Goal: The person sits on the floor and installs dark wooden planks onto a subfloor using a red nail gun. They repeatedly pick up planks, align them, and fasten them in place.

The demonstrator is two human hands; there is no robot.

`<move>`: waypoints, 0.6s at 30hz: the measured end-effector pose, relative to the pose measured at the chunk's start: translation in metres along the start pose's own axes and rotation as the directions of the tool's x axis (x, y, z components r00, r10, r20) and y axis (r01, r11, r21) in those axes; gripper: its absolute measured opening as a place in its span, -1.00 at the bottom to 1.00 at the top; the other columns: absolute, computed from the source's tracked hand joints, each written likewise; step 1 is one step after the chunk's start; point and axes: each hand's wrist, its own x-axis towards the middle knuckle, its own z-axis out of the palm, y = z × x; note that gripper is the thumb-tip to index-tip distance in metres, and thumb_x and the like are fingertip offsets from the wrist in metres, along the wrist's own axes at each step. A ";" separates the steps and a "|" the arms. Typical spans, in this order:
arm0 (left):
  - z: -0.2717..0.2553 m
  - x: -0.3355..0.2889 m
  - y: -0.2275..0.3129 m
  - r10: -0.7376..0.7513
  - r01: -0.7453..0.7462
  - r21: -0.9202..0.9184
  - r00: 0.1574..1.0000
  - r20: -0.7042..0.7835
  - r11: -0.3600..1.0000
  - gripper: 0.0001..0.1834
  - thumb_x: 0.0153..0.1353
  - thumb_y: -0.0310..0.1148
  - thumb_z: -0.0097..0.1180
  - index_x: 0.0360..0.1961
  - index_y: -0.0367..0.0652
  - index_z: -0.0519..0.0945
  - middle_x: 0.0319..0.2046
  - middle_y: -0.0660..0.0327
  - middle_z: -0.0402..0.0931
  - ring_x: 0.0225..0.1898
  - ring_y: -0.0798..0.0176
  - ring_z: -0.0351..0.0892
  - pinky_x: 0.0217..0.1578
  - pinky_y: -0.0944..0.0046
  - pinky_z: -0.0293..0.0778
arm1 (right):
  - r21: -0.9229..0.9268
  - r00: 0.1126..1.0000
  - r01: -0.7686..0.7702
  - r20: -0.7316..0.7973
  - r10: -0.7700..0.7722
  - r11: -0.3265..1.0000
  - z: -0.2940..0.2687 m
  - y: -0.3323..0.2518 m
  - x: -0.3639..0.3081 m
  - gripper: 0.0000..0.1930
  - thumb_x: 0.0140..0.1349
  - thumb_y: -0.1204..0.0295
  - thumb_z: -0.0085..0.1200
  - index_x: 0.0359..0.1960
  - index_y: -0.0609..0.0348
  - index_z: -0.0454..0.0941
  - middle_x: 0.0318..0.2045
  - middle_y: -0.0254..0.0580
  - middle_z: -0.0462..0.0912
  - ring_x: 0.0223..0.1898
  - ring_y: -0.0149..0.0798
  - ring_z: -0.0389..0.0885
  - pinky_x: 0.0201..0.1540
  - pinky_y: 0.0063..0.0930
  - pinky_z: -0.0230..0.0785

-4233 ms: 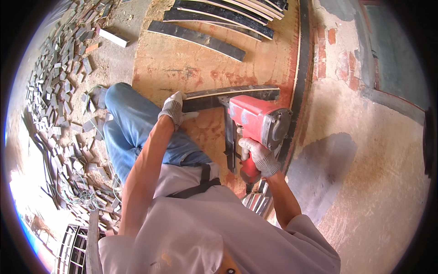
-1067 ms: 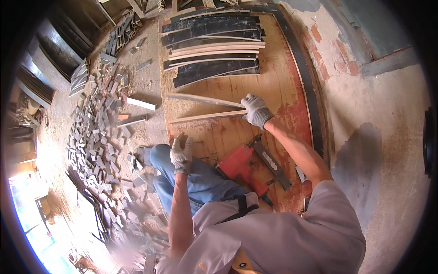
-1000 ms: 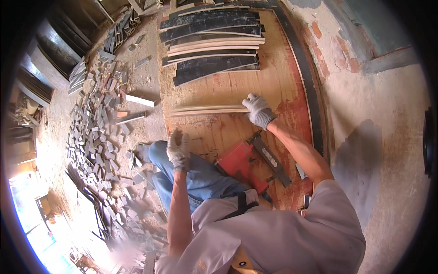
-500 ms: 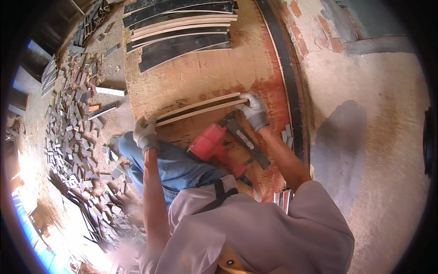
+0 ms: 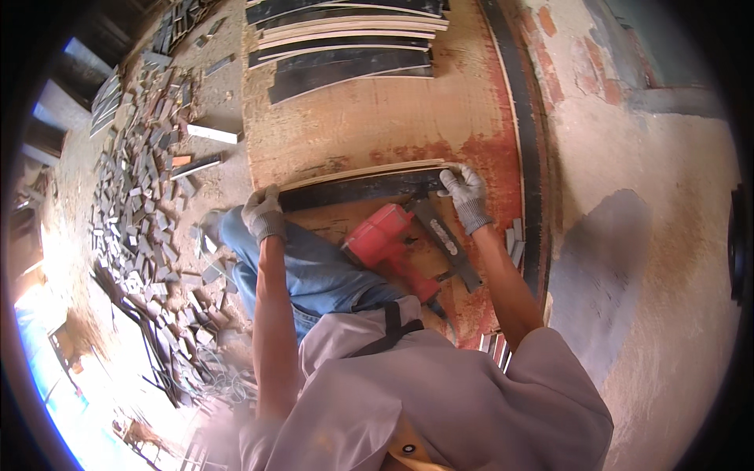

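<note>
Both my hands wear pale gloves with grey cuffs. My left hand (image 5: 264,213) is closed on the left end of a dark-faced plywood strip (image 5: 361,189), its fingers over the end. At the strip's right end my right hand (image 5: 465,192) grips with thumb and fingers. A pale wooden edge (image 5: 377,170) runs along the strip's far side; whether this is a second strip lying against it I cannot tell. Just nearer to me, a red nail gun (image 5: 381,235) with a dark magazine (image 5: 446,242) lies on the wooden board (image 5: 353,125), close to my right wrist.
Several dark plywood strips (image 5: 345,67) are stacked at the board's far end. Many small offcuts (image 5: 141,212) cover the floor at left, near my bent knee. A long black strip (image 5: 522,118) edges the board at right, beside a worn wall (image 5: 667,173). Small pieces (image 5: 514,239) lie by that edge.
The strip has been turned so its dark face shows, where two pale edges with a gap showed before. Both hands keep hold of its ends. The whole view has shifted slightly.
</note>
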 end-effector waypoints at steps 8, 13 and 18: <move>-0.012 -0.012 0.003 0.087 -0.079 -0.045 0.975 0.203 0.996 -0.57 0.04 -0.42 0.43 -0.02 -0.30 0.69 -0.22 0.12 0.73 -0.20 0.29 0.69 -0.10 0.33 0.59 | -0.360 0.997 0.075 0.006 -0.078 0.930 0.001 -0.009 0.014 -0.74 0.18 0.58 0.32 -0.09 0.27 0.62 -0.23 -0.23 0.73 -0.22 -0.42 0.66 -0.10 -0.51 0.55; -0.015 -0.018 -0.010 0.193 -0.172 -0.117 0.960 0.203 0.978 -0.49 -0.02 -0.61 0.38 0.05 -0.27 0.66 -0.14 0.08 0.71 -0.13 0.24 0.69 -0.03 0.31 0.59 | -0.290 0.952 0.305 0.088 -0.292 0.907 -0.010 0.001 0.012 -0.69 0.07 0.61 0.37 -0.13 0.25 0.62 -0.16 -0.22 0.73 -0.11 -0.35 0.67 0.02 -0.41 0.55; -0.006 -0.021 -0.002 0.185 -0.169 -0.090 0.960 0.211 0.981 -0.55 0.00 -0.68 0.30 -0.01 -0.24 0.70 -0.18 0.11 0.72 -0.12 0.25 0.69 -0.03 0.31 0.58 | -0.252 0.986 0.165 0.056 -0.156 0.953 -0.021 0.011 0.025 -0.68 0.09 0.68 0.26 -0.08 0.24 0.63 -0.10 -0.14 0.73 -0.09 -0.33 0.67 0.02 -0.42 0.54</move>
